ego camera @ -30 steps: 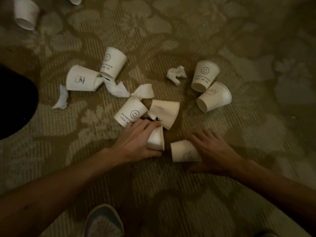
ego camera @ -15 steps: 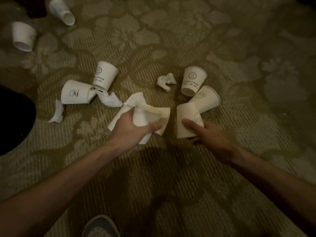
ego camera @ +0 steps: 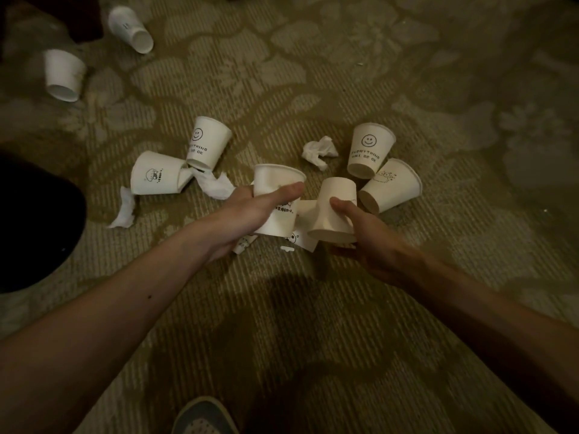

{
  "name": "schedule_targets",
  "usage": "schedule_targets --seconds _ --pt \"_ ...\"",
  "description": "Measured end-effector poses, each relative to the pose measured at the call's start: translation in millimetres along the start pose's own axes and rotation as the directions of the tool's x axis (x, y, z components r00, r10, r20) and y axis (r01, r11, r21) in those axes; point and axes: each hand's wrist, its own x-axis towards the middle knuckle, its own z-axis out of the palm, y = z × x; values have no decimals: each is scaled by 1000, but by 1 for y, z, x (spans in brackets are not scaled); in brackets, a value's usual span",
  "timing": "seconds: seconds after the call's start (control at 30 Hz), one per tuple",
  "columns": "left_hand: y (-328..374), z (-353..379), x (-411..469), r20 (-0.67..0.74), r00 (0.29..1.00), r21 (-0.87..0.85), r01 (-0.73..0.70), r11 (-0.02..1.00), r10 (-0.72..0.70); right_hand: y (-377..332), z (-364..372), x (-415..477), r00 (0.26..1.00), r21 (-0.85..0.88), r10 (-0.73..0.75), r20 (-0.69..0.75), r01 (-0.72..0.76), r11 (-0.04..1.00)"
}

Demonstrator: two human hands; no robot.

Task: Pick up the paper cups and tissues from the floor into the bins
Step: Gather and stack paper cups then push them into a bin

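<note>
1. Nearest is a shoe (ego camera: 203,415); both bare arms reach out from it over the carpet (ego camera: 313,324)
2. The left hand (ego camera: 247,211) clasps an upright cup (ego camera: 275,195), thumb across its wall, rim up and tipped away. More cups poke out under the palm; how many, I cannot tell
3. Just beside it the right hand (ego camera: 360,236) wraps an inverted cup (ego camera: 335,211), base up and away, mouth down towards the wrist. Their long axes run roughly alike but point opposite ways, so I'd say one needs flipping before they nest
4. Just past the inverted cup lie a smiley cup (ego camera: 371,148) and a tilted cup (ego camera: 391,187), bases towards the person, closer to the right hand, a tissue ball (ego camera: 319,150) beside them
5. Off left, nearer the left hand, lie a cup pair (ego camera: 156,177) and a tissue (ego camera: 216,183)
6. Farthest, the far cups (ego camera: 64,73) lie well apart; no bin shows
</note>
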Motion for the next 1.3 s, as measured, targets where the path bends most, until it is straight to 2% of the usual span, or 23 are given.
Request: schedule_targets --seconds 0.13,0.37,0.63,0.8,0.93,1.03,1.13,1.3 --pt "3 6 0 94 995 21 -32 999 30 -1 4 1 1000 -23 0 -13 0 1000" --pt "-4 4 2 82 996 -33 -24 999 27 0 2 0 1000 -75 -6 10 7 997" --pt "-9 6 -8 -102 993 -56 -57 997 51 -14 22 -17 984 -198 -139 115 160 967" --pt "14 -14 -25 -208 974 -59 -103 993 89 -48 54 -31 955 -257 -274 116 296 920" --pt "50 -58 -55 -256 960 -27 -123 992 112 -89 90 -45 949 -231 -312 48 314 921" --pt "83 -104 -92 -316 934 75 -151 986 167 -124 123 -56 906 -248 -386 172 419 874" --pt "108 -152 -135 -407 879 140 -208 968 248 -155 168 -73 824 -294 -437 361 545 785" --pt "112 -231 -203 -512 814 169 -217 961 274 -177 266 -93 718 -277 -533 447 678 681"
